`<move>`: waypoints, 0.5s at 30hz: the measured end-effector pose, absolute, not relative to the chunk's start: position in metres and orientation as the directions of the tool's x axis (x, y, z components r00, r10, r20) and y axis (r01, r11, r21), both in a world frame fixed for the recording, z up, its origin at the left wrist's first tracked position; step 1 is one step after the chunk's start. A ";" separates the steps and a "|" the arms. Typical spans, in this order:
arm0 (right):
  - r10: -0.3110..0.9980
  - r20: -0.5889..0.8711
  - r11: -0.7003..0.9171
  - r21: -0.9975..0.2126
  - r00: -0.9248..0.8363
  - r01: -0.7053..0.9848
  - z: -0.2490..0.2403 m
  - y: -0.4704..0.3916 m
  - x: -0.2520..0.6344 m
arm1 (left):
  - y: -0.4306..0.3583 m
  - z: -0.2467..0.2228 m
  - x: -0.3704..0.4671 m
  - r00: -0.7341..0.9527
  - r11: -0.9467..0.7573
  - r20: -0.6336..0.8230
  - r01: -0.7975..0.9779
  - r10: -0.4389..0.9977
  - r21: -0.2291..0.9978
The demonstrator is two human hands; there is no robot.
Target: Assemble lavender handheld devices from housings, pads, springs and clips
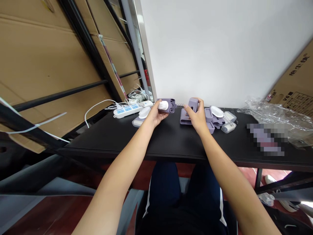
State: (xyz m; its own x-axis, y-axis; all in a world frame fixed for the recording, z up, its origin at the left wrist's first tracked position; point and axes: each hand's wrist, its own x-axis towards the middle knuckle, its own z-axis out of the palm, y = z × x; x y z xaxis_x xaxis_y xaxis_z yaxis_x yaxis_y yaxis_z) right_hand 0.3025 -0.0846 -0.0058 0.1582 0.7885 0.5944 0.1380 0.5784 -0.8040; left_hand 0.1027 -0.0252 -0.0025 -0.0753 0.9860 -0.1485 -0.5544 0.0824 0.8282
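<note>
My left hand point(154, 116) grips a purple handset-shaped piece with a white round part point(166, 105), held just above the black table point(171, 140). A thin coiled cord point(179, 105) runs from it toward my right hand point(198, 117), which holds a second purple piece point(193, 104) over a purple base point(185, 118) lying on the table. Both hands are near the table's far edge, by the white wall.
More purple and white parts point(220, 117) lie just right of my right hand. A white part point(144, 113) and a white power strip point(127, 111) with cables sit to the left. Crumpled clear plastic point(276, 117) and a cardboard box point(295, 85) are at the right. Cardboard and black shelving stand at the left.
</note>
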 end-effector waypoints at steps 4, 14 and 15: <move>0.799 0.548 0.521 -0.836 0.246 0.171 -0.007 -0.081 0.305 | -0.024 -0.003 0.102 -0.094 0.075 -0.153 -0.559 0.984 0.826; 0.784 0.555 0.511 -0.831 0.278 0.218 -0.013 -0.075 0.308 | -0.018 -0.008 0.100 -0.198 -0.008 -0.109 -0.512 0.974 0.859; 0.783 0.556 0.511 -0.831 0.280 0.220 -0.013 -0.075 0.309 | -0.017 -0.010 0.099 -0.204 -0.016 -0.104 -0.514 0.973 0.857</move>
State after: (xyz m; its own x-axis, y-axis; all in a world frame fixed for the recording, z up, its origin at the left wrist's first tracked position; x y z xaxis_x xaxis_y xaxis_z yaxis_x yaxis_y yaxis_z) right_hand 0.3086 -0.0745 -0.0132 0.2797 0.7827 0.5560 0.2204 0.5113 -0.8306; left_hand 0.0994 -0.0167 -0.0096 -0.2038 0.9734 -0.1044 -0.5144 -0.0157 0.8574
